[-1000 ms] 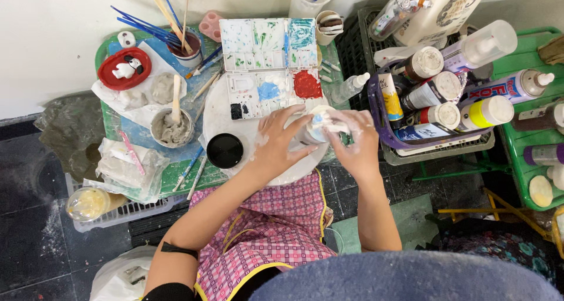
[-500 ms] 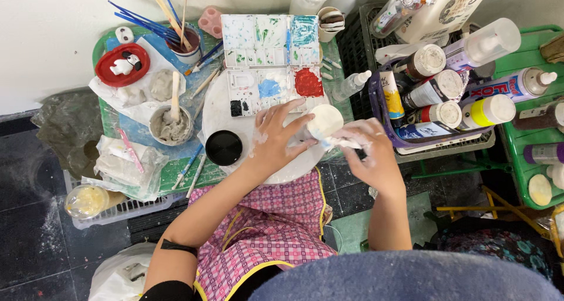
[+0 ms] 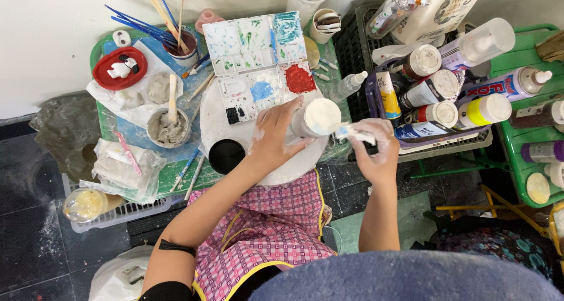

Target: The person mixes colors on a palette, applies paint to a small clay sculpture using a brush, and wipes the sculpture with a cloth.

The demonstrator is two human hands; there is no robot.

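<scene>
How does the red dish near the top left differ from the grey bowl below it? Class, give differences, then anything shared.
The red dish is bright red and shallow; the grey bowl is dull grey and deeper. The red dish holds a small white figure; the grey bowl holds pale paste with a stick standing in it. The red dish lies farther from the left hand than the grey bowl. Both are round and untouched.
</scene>
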